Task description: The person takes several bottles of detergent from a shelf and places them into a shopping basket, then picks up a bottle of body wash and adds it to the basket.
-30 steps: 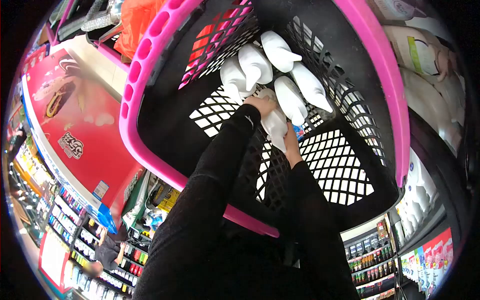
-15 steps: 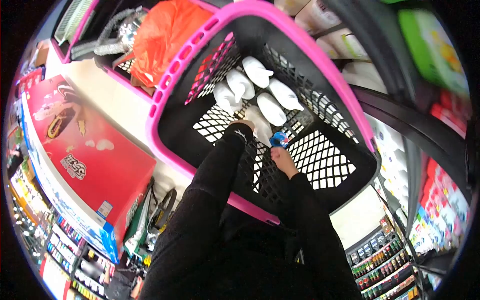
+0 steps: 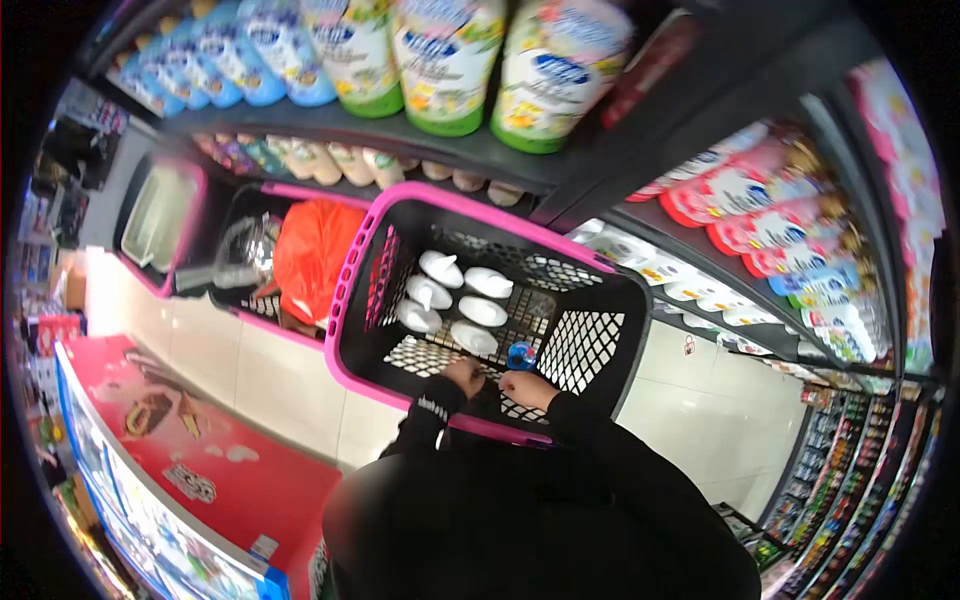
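Two sets of fingers are showing too small to tell whether they are spread or gripping. The left hand [image 3: 463,376] is curling just inside the near wall of the black mesh plastic basket with the pink rim [image 3: 352,290]. The right hand [image 3: 524,388] is resting just beside it, right under a small round blue cap [image 3: 520,354]. Six white plastic bottles [image 3: 482,310] are lying in two rows on the basket floor beyond the hands. An orange plastic bag [image 3: 315,250] is sitting in the neighbouring pink-rimmed basket [image 3: 300,191], and green-labelled bottles [image 3: 450,60] are standing on the dark shelf [image 3: 400,140] above.
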Demonstrator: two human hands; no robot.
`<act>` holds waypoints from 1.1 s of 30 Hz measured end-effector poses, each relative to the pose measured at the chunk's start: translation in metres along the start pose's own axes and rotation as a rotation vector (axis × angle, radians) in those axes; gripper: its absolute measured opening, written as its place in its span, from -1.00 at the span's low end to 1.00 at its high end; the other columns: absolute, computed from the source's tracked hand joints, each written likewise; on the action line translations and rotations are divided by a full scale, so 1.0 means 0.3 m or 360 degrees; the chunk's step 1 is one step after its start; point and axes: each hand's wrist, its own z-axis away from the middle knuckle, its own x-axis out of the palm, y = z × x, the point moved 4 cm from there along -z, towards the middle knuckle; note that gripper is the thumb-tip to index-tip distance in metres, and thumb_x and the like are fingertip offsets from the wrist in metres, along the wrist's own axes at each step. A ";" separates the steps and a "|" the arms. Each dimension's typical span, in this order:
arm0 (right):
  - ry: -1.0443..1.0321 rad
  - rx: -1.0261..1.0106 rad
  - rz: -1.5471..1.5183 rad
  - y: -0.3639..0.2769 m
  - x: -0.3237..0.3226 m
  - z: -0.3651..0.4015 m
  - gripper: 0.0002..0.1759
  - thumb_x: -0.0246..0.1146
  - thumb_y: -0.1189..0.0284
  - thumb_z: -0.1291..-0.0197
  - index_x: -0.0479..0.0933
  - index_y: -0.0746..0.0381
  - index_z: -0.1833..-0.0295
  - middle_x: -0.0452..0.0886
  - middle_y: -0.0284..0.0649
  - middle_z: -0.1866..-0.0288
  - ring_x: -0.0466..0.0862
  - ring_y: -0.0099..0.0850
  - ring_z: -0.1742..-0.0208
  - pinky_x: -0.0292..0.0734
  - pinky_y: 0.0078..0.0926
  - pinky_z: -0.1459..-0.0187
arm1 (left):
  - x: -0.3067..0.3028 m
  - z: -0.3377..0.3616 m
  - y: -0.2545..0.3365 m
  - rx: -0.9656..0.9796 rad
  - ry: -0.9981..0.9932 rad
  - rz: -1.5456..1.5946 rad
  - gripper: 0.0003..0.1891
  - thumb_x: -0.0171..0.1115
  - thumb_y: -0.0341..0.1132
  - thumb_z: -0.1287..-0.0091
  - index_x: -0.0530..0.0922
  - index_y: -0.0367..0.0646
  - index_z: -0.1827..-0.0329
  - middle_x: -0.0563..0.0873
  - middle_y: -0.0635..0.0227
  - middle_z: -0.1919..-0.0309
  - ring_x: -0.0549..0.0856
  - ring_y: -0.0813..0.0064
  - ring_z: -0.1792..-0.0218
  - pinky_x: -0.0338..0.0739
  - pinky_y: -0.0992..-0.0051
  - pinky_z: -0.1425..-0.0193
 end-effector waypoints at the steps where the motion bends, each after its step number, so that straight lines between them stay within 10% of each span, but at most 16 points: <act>1: 0.0029 -0.0073 0.0052 -0.043 -0.017 0.009 -0.85 0.01 0.50 0.09 0.40 0.28 0.34 0.49 -0.09 0.39 0.48 -0.16 0.28 0.36 -0.31 0.30 | -0.009 0.050 0.032 0.0149 0.0044 0.0138 -0.72 0.11 -0.25 0.01 0.48 -0.24 0.29 0.57 0.09 0.38 0.56 0.19 0.30 0.44 0.38 0.22; 15: 0.0408 -0.0493 0.0079 -0.044 -0.132 0.729 -0.71 0.10 0.36 0.04 0.37 0.26 0.18 0.48 -0.14 0.24 0.48 -0.23 0.22 0.37 -0.40 0.21 | 0.235 0.340 0.588 0.0691 -0.0289 -0.0495 -0.61 0.13 -0.23 -0.02 0.40 -0.25 0.10 0.51 0.06 0.20 0.50 0.20 0.15 0.39 0.43 0.09; 33: 0.1374 0.0312 -0.0600 0.509 0.257 1.759 -0.63 0.15 0.36 0.03 0.36 0.27 0.08 0.46 -0.13 0.13 0.49 -0.29 0.15 0.39 -0.45 0.14 | 1.108 0.593 1.064 0.1335 -0.1447 -0.1055 -0.52 0.04 -0.13 -0.08 0.30 -0.26 0.00 0.45 0.03 0.11 0.44 0.17 0.07 0.32 0.38 0.01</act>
